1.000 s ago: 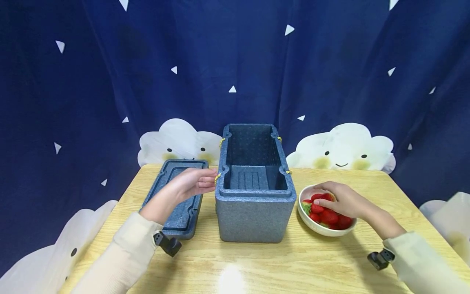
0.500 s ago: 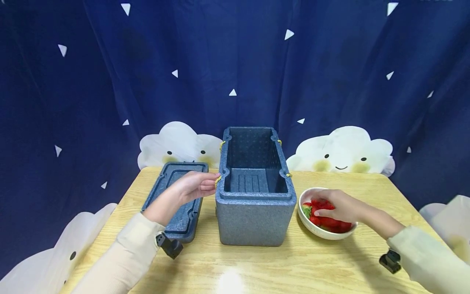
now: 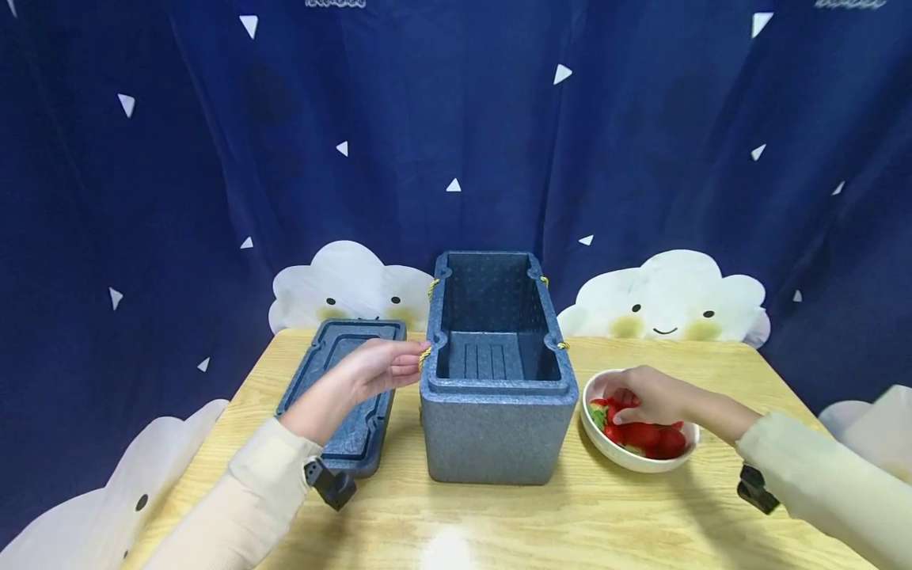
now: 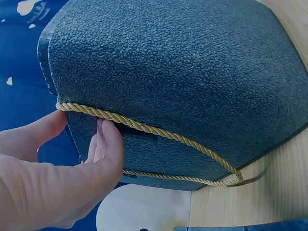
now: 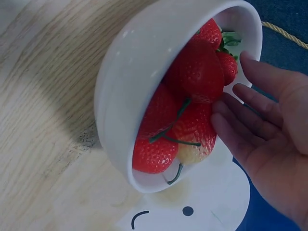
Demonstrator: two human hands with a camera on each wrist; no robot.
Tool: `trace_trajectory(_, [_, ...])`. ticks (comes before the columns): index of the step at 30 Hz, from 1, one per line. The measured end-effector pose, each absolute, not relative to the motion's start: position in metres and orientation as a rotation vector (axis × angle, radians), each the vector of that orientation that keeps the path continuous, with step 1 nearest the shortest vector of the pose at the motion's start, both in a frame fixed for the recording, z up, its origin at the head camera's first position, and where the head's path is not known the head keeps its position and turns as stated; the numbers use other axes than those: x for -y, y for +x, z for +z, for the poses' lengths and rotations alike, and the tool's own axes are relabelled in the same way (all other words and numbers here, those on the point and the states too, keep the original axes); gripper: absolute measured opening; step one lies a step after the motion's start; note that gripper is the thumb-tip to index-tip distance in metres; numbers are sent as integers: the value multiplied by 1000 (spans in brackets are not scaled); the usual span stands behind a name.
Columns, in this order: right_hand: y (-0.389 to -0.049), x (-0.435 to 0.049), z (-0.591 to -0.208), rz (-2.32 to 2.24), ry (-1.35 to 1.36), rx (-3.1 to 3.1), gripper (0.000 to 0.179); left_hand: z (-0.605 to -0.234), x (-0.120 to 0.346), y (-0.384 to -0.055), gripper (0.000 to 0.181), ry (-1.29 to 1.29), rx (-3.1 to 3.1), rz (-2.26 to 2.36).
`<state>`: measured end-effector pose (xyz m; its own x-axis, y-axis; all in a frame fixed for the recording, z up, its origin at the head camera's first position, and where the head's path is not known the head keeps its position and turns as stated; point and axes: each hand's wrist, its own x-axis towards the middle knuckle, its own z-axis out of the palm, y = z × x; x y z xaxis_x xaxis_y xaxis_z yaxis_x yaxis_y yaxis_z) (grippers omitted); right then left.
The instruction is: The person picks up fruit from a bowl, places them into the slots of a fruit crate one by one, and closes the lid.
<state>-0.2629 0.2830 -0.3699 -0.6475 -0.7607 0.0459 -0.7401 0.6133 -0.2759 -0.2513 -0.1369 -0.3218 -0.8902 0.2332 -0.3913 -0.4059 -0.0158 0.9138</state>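
A dark blue-grey foam box (image 3: pixel 492 435) stands lidless on the table, with yellow rope (image 4: pixel 144 127) loops along its sides. At its left side is my left hand (image 3: pixel 378 366), its fingertips against the wall beside the rope. To the right, a white bowl (image 5: pixel 118 101) holds several red strawberries (image 3: pixel 641 437), some with green stems. My right hand (image 3: pixel 651 396) reaches into that bowl. In the right wrist view its thumb stands apart from the other fingers, and fingertips touch a strawberry (image 5: pixel 195 130) with a pale end. Nothing is gripped there.
The box's grooved lid (image 3: pixel 345 431) lies flat on the wooden table (image 3: pixel 492 522), left of the box and partly behind my left forearm. A dark blue curtain (image 3: pixel 399 119) with white triangles hangs behind. White cloud cutouts (image 3: pixel 663 297) line the table's edges.
My right hand has shifted slightly within the bowl, its fingers moving among the strawberries. The left hand stays at the box's side, its fingertips a little closer to the rim. The head view tilted up slightly.
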Motion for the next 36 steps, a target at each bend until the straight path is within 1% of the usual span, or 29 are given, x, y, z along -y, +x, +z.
trace_trajectory(4, [-266,-278,-370,-431,-1211,-2684,34,-324,137,-251,51,-179,-1833,1963])
trace_trajectory(12, [-269,-277,-374,-415,-1092,-2666,25,-325,135,-251,51,-194,-1840,1966])
trace_trajectory(18, [-275,-278,-373,-471,-1098,-2621,24,-324,137,-250,53,-189,-1834,1975])
trace_trajectory(23, [-275,-277,-371,-450,-1106,-2628,18,-325,137,-251,51,-166,-1842,1971])
trace_trajectory(28, [-274,-276,-370,-450,-1089,-2637,15,-324,136,-252,52,-162,-1858,1958])
trace_trajectory(36, [-274,-274,-373,-487,-1061,-2654,16,-323,136,-250,50,-168,-1897,1924])
